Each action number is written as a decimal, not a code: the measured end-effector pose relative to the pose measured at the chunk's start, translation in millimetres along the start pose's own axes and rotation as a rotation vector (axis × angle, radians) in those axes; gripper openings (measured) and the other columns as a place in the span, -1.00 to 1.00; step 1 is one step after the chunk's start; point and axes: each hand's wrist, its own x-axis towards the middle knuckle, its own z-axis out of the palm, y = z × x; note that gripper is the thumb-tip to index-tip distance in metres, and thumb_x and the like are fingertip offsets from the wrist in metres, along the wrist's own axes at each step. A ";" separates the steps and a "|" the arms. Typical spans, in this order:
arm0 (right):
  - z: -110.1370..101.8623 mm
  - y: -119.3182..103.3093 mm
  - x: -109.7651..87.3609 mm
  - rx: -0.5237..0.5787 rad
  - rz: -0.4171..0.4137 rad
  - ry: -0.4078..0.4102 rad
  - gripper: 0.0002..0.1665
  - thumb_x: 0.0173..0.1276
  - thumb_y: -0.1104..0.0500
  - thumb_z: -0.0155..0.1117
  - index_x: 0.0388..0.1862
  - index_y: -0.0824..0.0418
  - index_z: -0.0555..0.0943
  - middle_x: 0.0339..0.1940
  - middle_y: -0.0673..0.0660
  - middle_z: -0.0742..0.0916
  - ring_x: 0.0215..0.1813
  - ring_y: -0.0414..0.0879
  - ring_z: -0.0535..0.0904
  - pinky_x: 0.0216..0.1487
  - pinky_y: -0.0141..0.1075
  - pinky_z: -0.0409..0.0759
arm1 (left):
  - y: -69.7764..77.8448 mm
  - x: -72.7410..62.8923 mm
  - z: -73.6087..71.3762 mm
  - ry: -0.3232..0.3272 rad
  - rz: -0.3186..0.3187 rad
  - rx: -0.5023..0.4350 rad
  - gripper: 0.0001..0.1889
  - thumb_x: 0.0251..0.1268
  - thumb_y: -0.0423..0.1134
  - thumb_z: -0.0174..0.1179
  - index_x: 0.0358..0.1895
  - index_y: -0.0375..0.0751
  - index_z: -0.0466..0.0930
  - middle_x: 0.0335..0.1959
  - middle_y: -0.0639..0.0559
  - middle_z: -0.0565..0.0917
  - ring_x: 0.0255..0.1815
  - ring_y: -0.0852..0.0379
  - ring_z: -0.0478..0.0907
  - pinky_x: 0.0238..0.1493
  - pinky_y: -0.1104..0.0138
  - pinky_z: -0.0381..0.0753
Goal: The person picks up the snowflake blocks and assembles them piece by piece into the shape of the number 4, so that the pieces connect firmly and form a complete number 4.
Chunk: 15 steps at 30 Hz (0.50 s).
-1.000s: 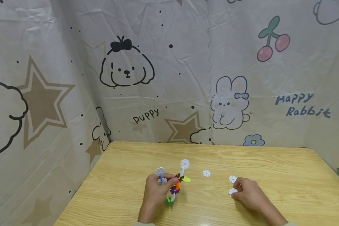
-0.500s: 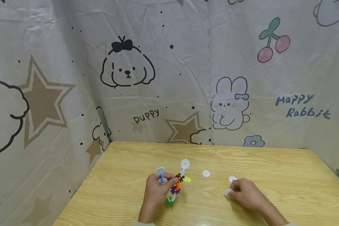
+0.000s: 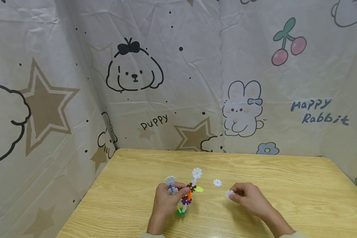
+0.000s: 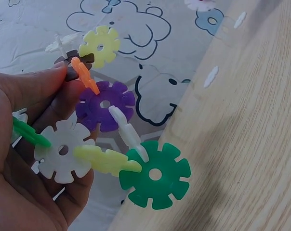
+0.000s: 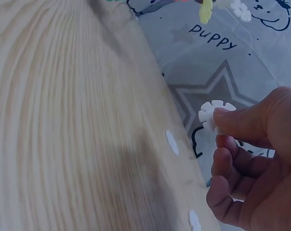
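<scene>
My left hand point(image 3: 166, 201) grips a chain of flower-shaped interlocking plastic discs, its thumb on the brown disc point(image 4: 85, 58). In the left wrist view an orange disc point(image 4: 84, 73) links the brown one to a purple disc point(image 4: 117, 111). Below hang a green disc point(image 4: 177, 166), a yellow disc point(image 4: 107, 160) and a white disc point(image 4: 51, 166), slotted edge to edge. Fingers hide part of the chain. My right hand point(image 3: 251, 201) pinches a single white disc point(image 5: 209, 115) between thumb and forefinger, held above the table to the right of the chain.
One loose white disc point(image 3: 217, 182) lies on the wooden table point(image 3: 131, 185) between the hands, farther back. Another white disc point(image 5: 194, 220) shows on the table in the right wrist view, hidden behind the right hand from the head. A printed cloth point(image 3: 193, 82) hangs behind the table.
My right hand has drawn its white disc leftward, away from the right side of the table and closer to the chain. The left hand and chain have shifted only slightly right.
</scene>
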 end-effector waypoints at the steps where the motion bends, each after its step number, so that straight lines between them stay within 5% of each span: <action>1: 1.1 -1.3 0.8 0.008 -0.002 0.003 -0.88 0.32 0.18 0.42 -0.39 0.17 0.66 -0.52 -0.04 0.57 -0.43 -0.17 0.40 -0.43 -0.35 0.39 | -0.5 0.1 0.1 -0.002 0.000 -0.001 -0.85 0.19 -0.28 0.45 -0.35 -0.34 0.77 -0.35 -0.06 0.76 -0.54 0.29 0.39 -0.61 0.49 0.21; 7: 6.7 -10.3 3.2 0.064 -0.007 0.010 -0.89 0.32 0.20 0.41 -0.37 0.20 0.67 -0.49 -0.01 0.61 -0.41 -0.14 0.44 -0.41 -0.34 0.43 | -1.8 0.3 0.4 -0.004 0.001 0.004 -0.84 0.19 -0.25 0.46 -0.36 -0.31 0.78 -0.35 -0.02 0.76 -0.55 0.29 0.40 -0.61 0.50 0.23; 15: 12.9 -20.2 6.9 0.083 -0.030 0.017 -0.89 0.33 0.19 0.41 -0.36 0.20 0.68 -0.48 -0.02 0.61 -0.40 -0.15 0.43 -0.42 -0.34 0.41 | 0.9 0.2 1.7 -0.008 0.004 0.005 -0.87 0.20 -0.30 0.44 -0.35 -0.33 0.78 -0.32 -0.06 0.77 -0.29 0.18 0.62 -0.27 0.42 0.55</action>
